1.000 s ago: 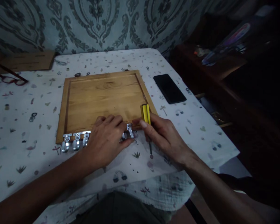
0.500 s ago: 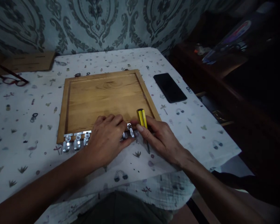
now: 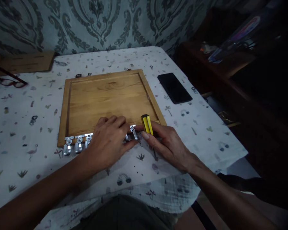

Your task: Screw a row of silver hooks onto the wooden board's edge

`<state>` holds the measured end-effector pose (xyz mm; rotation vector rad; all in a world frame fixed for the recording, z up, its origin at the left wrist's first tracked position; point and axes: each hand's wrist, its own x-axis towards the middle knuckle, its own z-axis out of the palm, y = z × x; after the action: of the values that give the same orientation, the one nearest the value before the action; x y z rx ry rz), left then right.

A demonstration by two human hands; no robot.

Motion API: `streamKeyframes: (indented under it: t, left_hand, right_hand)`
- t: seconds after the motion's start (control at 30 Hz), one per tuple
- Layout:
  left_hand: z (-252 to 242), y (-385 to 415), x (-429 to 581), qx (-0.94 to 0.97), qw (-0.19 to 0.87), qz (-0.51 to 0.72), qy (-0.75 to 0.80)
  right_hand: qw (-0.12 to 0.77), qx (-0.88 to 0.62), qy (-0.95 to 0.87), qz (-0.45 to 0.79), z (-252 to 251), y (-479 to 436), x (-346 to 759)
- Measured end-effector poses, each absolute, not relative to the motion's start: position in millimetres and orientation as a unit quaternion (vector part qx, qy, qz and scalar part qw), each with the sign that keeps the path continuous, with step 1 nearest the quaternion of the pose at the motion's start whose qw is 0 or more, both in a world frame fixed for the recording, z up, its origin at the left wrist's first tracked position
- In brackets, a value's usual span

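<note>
A framed wooden board [image 3: 108, 99] lies flat on the table, with a metal hook rail [image 3: 68, 140] along its near edge. My left hand [image 3: 108, 140] is closed over the middle of that rail, fingers curled on top and thumb on the near side, hiding several hooks. In my right hand [image 3: 170, 143] is a screwdriver [image 3: 147, 124] with a yellow and black handle, its shaft pointing down toward the cloth. The right fingertips reach the rail's right end, beside the last hook [image 3: 133, 131]; whether they touch it, I cannot tell.
A black smartphone [image 3: 174, 88] lies right of the board on the patterned tablecloth [image 3: 43, 169]. Red-framed glasses [image 3: 13, 83] and a cardboard piece [image 3: 30, 62] are at the far left. A clear plastic bottle [image 3: 237, 38] stands beyond the table on the right.
The screwdriver has tilted a little in my right hand, its handle and tip shifting slightly right and down. My left hand keeps its place on the hook rail.
</note>
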<state>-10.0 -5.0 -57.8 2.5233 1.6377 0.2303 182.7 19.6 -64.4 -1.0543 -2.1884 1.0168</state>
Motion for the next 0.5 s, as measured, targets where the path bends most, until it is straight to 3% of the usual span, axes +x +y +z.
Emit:
streamKeyframes:
  t: [0.5]
  left_hand:
    - [-55.2, -4.9, -8.8, 0.835, 0.057, 0.063, 0.543]
  right_hand:
    - [0.217, -0.414, -0.813, 0.346, -64.3, 13.8, 181.8]
